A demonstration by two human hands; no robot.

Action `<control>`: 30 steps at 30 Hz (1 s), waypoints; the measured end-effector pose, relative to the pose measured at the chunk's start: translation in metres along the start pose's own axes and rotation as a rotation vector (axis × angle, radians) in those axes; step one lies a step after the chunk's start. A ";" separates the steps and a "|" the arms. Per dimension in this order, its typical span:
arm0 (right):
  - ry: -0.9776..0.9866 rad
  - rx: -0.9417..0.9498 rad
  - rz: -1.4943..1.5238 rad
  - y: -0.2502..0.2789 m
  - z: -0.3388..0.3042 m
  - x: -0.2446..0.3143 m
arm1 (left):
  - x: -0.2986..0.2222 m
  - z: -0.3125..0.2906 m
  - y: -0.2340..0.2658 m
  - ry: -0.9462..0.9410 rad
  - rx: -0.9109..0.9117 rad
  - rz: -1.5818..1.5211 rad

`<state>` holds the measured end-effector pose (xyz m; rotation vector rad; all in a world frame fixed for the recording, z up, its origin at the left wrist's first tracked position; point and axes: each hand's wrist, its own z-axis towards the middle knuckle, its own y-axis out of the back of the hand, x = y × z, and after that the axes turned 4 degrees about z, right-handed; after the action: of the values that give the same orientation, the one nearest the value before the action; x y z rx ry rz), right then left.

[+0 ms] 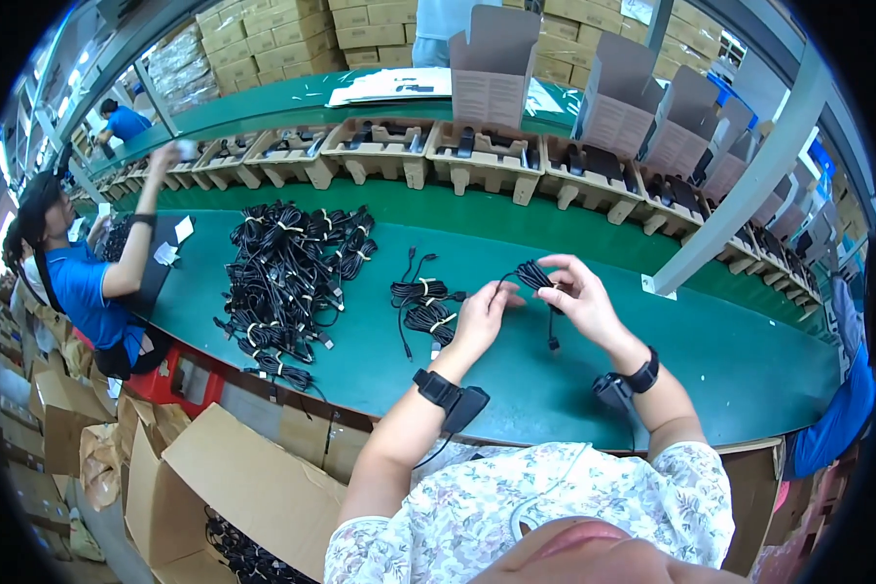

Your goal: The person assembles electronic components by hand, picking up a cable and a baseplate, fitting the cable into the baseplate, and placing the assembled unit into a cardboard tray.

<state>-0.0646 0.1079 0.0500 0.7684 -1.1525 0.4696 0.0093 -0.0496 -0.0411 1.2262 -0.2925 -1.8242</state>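
A coiled black cable [532, 274] is held above the green bench by my right hand [584, 300], its thumb and fingers closed on the coil's right side. One plug end dangles below that hand. My left hand [485, 316] is just left of the coil, fingers bent together, and a strand of the same cable runs down into them. Under and beside my left wrist lie two tied cable bundles [420, 292] with their connectors loose on the bench. Farther left is a big heap of black cables [287, 263], many tied with pale bands.
Moulded cardboard trays [380, 146] with black devices line a raised strip at the back, some with grey boxes [493, 73] standing open. A metal post [740, 185] rises at the right. A carton [248, 477] of cables stands lower left. A person in blue [88, 287] works at left.
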 end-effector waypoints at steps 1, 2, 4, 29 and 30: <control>-0.008 -0.048 0.212 -0.006 -0.001 -0.007 | -0.007 -0.004 0.002 0.186 0.091 -0.562; -0.001 -0.081 0.423 -0.012 0.002 -0.014 | -0.014 -0.007 0.005 0.354 0.173 -1.119; 0.073 -0.153 0.308 -0.023 0.000 -0.050 | -0.022 -0.011 -0.013 0.402 0.271 -1.399; 0.463 0.373 -0.840 0.009 -0.011 -0.023 | 0.000 -0.012 -0.008 0.483 0.514 -1.141; 0.487 0.360 -0.759 0.008 -0.009 -0.024 | 0.001 -0.010 -0.008 0.499 0.503 -1.154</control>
<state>-0.0728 0.1213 0.0282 1.2461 -0.2712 0.1957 0.0135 -0.0433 -0.0520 2.4860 0.3568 -2.3056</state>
